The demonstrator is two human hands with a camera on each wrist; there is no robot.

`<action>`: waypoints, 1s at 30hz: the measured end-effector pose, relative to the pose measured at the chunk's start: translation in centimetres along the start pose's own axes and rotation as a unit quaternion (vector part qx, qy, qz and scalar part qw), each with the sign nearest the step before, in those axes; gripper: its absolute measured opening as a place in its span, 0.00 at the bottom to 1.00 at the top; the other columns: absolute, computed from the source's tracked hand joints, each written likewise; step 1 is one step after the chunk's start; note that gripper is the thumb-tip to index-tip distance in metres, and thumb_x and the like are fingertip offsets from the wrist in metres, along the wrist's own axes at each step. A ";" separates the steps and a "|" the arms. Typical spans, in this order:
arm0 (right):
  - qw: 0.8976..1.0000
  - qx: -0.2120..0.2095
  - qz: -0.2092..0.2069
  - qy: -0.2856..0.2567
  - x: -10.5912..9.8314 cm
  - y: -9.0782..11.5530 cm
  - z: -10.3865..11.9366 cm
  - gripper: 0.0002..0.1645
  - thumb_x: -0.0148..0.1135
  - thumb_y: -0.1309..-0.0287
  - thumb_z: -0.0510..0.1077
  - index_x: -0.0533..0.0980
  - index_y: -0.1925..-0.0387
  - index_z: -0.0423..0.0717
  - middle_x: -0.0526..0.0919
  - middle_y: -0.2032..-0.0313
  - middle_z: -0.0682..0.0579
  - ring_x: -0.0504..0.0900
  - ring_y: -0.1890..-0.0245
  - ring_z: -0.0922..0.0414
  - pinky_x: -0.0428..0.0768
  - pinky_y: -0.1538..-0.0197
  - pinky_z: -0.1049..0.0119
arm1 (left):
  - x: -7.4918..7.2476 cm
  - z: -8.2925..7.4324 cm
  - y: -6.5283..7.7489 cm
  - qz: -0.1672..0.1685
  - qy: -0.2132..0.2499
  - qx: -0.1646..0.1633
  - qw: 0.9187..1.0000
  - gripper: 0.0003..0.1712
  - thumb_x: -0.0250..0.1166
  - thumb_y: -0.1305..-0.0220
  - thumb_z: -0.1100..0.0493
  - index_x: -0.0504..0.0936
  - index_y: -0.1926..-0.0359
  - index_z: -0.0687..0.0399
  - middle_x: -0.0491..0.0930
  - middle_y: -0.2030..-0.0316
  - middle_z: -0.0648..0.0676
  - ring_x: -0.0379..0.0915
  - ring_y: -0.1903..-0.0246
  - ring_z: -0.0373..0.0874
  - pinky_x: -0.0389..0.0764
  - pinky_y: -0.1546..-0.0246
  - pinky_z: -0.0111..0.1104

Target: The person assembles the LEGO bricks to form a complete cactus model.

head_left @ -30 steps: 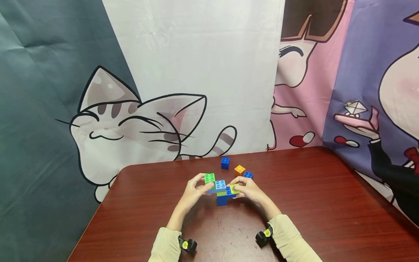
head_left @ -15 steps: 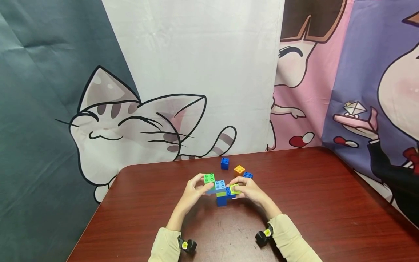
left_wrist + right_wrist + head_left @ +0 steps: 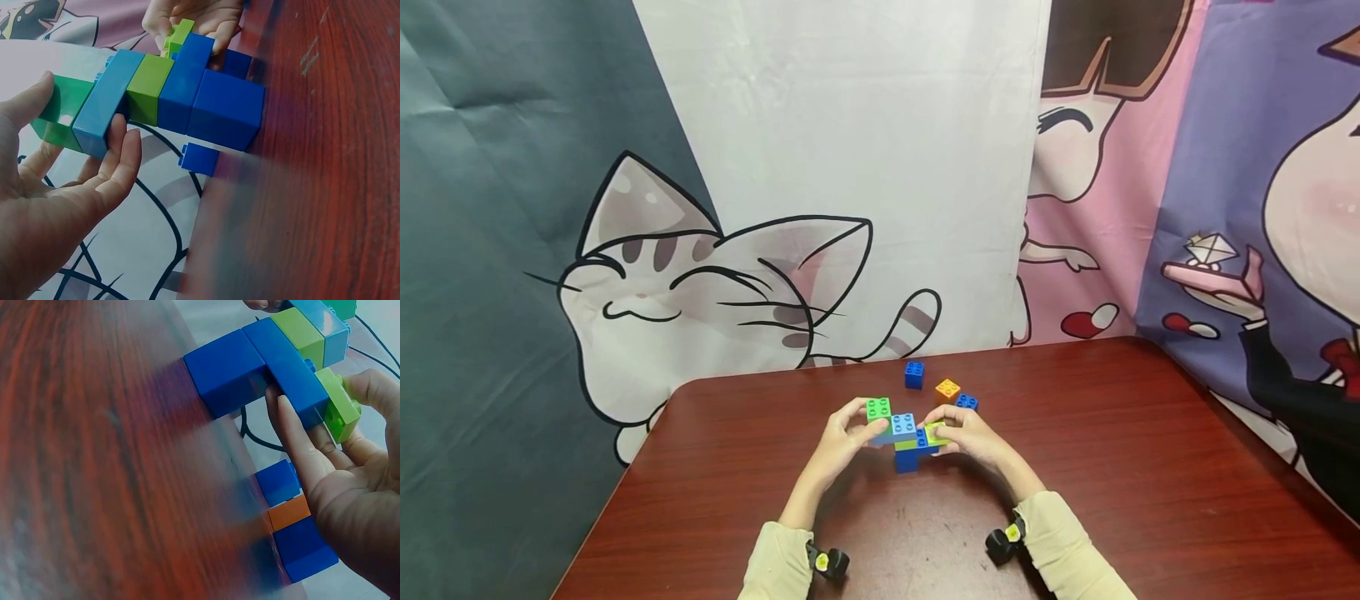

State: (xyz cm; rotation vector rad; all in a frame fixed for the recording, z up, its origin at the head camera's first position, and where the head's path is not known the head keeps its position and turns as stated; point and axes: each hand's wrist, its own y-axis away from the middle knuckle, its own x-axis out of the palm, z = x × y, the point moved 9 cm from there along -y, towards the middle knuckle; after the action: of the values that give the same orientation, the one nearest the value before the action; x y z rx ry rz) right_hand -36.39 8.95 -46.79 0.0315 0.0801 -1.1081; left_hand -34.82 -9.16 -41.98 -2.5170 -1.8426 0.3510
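Note:
A built-up stack of toy building bricks stands on the table between both hands. Its base is a blue brick (image 3: 907,460); above come a long blue brick (image 3: 186,84), a lime brick (image 3: 150,87), a long light blue brick (image 3: 903,426) and a green brick (image 3: 878,408) on the upper left. My left hand (image 3: 844,437) grips the green end, thumb on the green brick and fingertips against the light blue one. My right hand (image 3: 972,433) pinches a thin lime brick (image 3: 339,405) on the right end of the long blue brick, with fingers beneath. My fingers partly cover both ends.
Behind the stack lie loose bricks: a blue one (image 3: 913,375) near the back edge, an orange one (image 3: 947,390) and another blue one (image 3: 967,402) close to my right hand. The reddish-brown table (image 3: 737,500) meets a cartoon-printed cloth (image 3: 880,167) at the back.

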 end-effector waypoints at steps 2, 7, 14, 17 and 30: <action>1.000 0.004 -0.002 0.001 0.0 0.0 0.0 0.22 0.58 0.34 0.43 0.70 0.48 0.28 0.81 0.52 0.41 0.82 0.61 0.58 0.85 0.57 0.65 | 0.0 0.0 0.0 0.001 0.000 0.002 1.000 0.22 0.64 0.35 0.59 0.74 0.43 0.63 0.79 0.56 0.60 0.82 0.67 0.40 0.84 0.56 0.49; 1.000 0.008 -0.003 0.012 -0.1 0.0 0.1 0.21 0.58 0.33 0.43 0.71 0.47 0.30 0.82 0.53 0.45 0.82 0.61 0.59 0.85 0.57 0.66 | 0.0 0.0 -0.1 0.001 -0.001 0.002 1.000 0.21 0.64 0.35 0.59 0.75 0.43 0.62 0.79 0.57 0.58 0.81 0.68 0.36 0.84 0.57 0.47; 0.998 -0.011 -0.013 0.060 -0.7 0.0 0.7 0.21 0.60 0.35 0.44 0.74 0.48 0.32 0.82 0.52 0.38 0.82 0.61 0.58 0.85 0.55 0.61 | 0.0 -0.2 -0.1 -0.001 -0.001 -0.002 1.000 0.21 0.65 0.35 0.58 0.75 0.43 0.59 0.79 0.55 0.60 0.81 0.68 0.38 0.83 0.56 0.50; 0.997 -0.015 -0.020 0.067 -1.0 -0.1 0.7 0.22 0.61 0.36 0.45 0.74 0.48 0.33 0.82 0.52 0.38 0.82 0.61 0.58 0.85 0.55 0.61 | 0.0 -0.2 -0.1 -0.003 -0.002 -0.002 1.000 0.22 0.65 0.36 0.58 0.75 0.43 0.59 0.79 0.55 0.60 0.82 0.68 0.38 0.83 0.56 0.51; 0.995 -0.020 -0.090 0.044 -3.1 0.3 1.1 0.23 0.62 0.36 0.44 0.73 0.48 0.29 0.79 0.48 0.31 0.82 0.60 0.64 0.84 0.54 0.65 | 0.1 -0.1 0.0 0.001 0.006 0.002 1.000 0.21 0.64 0.35 0.59 0.75 0.43 0.59 0.79 0.55 0.58 0.81 0.68 0.37 0.83 0.56 0.50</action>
State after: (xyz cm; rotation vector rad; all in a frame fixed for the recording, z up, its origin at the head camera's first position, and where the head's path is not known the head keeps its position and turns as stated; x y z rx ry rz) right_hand -37.41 11.80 -45.47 0.0380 0.1866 -1.2847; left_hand -34.77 -9.10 -41.87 -2.5127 -1.8343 0.3397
